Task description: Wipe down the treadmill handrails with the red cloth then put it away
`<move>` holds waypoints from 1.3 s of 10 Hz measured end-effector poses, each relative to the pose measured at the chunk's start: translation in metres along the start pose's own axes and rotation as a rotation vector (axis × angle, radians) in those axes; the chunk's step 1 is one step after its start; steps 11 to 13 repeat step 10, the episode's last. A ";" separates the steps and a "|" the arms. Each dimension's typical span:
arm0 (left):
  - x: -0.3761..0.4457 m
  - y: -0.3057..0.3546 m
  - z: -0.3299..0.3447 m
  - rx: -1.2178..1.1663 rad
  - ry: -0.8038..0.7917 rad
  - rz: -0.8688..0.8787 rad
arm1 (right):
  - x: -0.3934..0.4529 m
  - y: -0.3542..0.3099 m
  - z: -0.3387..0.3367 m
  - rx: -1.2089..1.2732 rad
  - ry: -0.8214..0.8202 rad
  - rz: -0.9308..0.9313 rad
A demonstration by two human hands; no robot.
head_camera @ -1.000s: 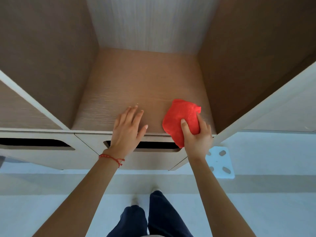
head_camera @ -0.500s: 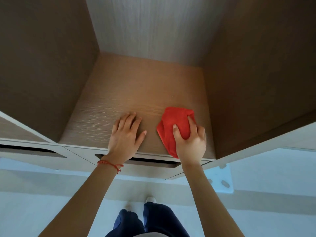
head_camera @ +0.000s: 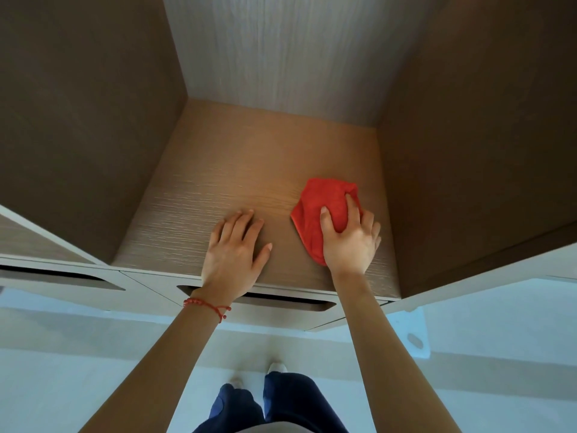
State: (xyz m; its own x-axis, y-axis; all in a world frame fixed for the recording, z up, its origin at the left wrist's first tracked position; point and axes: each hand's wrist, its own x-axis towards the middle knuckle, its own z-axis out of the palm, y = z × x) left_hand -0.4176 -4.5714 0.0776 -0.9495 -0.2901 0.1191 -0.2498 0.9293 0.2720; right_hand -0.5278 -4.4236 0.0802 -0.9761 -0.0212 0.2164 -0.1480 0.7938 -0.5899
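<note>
Under your right hand [head_camera: 348,242], clamped on the red cloth [head_camera: 324,210], the cloth had slid deeper onto the shelf [head_camera: 237,170]; your left hand [head_camera: 235,248] lay flat, fingers apart. Only letting go remained.

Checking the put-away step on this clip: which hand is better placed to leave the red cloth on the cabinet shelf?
Right. The right hand already has its grip on the red cloth, pressing it on the shelf. The left hand lies flat and empty beside it.

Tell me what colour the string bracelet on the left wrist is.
Red, much like the crumpled red cloth. The thin string bracelet shows clearly in the head view.
</note>
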 end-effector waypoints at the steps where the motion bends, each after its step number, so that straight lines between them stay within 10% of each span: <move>1: 0.000 0.000 0.001 0.001 0.005 0.005 | -0.001 0.000 -0.001 -0.019 -0.002 -0.010; 13: -0.050 0.002 -0.007 -0.166 0.021 0.221 | -0.114 0.017 -0.057 0.048 -0.015 -0.039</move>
